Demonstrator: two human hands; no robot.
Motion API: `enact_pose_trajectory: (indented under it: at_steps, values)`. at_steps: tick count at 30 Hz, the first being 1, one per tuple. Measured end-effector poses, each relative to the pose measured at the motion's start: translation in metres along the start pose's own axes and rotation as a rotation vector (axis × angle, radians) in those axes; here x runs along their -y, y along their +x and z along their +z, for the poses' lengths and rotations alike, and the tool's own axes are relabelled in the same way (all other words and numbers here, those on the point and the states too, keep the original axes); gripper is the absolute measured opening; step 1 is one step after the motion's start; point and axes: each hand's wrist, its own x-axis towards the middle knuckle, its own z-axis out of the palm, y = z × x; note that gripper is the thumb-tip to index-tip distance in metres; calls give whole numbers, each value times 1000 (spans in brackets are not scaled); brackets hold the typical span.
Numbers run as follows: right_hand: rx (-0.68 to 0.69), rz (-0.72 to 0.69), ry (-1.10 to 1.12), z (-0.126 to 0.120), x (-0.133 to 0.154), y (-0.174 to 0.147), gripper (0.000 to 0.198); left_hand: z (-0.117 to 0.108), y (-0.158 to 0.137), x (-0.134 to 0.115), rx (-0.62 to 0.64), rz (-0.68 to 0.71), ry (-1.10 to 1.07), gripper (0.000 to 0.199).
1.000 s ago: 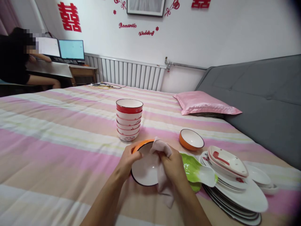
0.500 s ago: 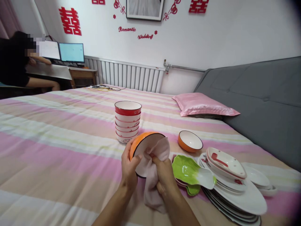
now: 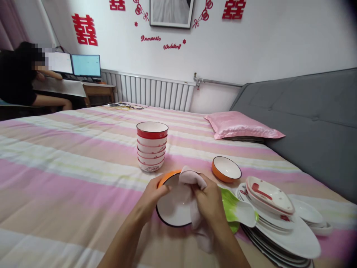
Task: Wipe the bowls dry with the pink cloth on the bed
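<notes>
An orange bowl (image 3: 174, 203) with a white inside and a dark rim is tilted toward me above the bed. My left hand (image 3: 152, 197) grips its left edge, thumb over the rim. Bunched in my right hand (image 3: 208, 195) is a pale pink cloth (image 3: 192, 176), which lies over the bowl's right rim and hangs down below. Just beyond the bowl stands a stack of red-and-white bowls (image 3: 152, 149). A second orange bowl (image 3: 226, 168) rests on the bed to the right. Beside my right forearm is a green-and-white leaf-shaped dish (image 3: 237, 208), partly hidden by it.
Several stacked plates (image 3: 295, 238) fill the bed's right front, with a patterned dish (image 3: 270, 193) on top. A pink pillow (image 3: 242, 124) lies by the grey headboard (image 3: 312, 119). Cables (image 3: 125, 106) lie at the far edge. A person (image 3: 19, 82) sits at a desk on the left.
The held bowl has come lower, its opening now facing me more. My right hand and the cloth have moved from inside the bowl to its right rim.
</notes>
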Motion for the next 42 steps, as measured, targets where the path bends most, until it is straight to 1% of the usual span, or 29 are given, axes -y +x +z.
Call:
enact_pose_trajectory:
  at_steps: [3,5,7,10,12,14,16,18,21,23,24,26,31,33,37,42]
  values:
    - [-31,49,86,9,-9,2,21,3,2,7,-102,29,15,51]
    - [-67,124,158,18,-14,3,22,5,3,13,-167,45,-21,49]
    - [-90,222,253,28,-17,1,25,7,4,19,-229,68,-108,46]
    - [-82,369,400,43,-14,-5,33,10,5,25,-345,105,-258,36]
    - [-66,417,472,51,-7,-11,34,12,5,27,-444,117,-330,26]
    - [-7,430,591,57,1,-18,36,12,5,28,-518,135,-379,22]
    - [69,417,734,61,9,-25,37,13,5,29,-535,163,-396,22]
    - [112,440,850,64,16,-30,35,15,3,29,-540,193,-374,23]
    - [133,504,995,64,21,-32,38,18,1,28,-556,262,-291,24]
    - [131,505,1046,62,18,-30,43,19,-1,26,-521,328,-226,30]
    - [123,492,1037,61,15,-28,44,19,-2,24,-493,359,-190,34]
    - [94,456,945,58,7,-23,43,19,-3,20,-434,394,-125,39]
    - [-15,331,603,43,-11,-9,38,13,-2,12,-354,365,-28,45]
    - [-33,277,485,35,-12,-5,33,8,-1,11,-306,352,23,46]
    - [-56,160,292,20,-7,0,22,-2,0,6,-170,314,166,47]
    - [-110,-66,39,5,-4,-1,7,-1,-3,-6,-46,234,348,50]
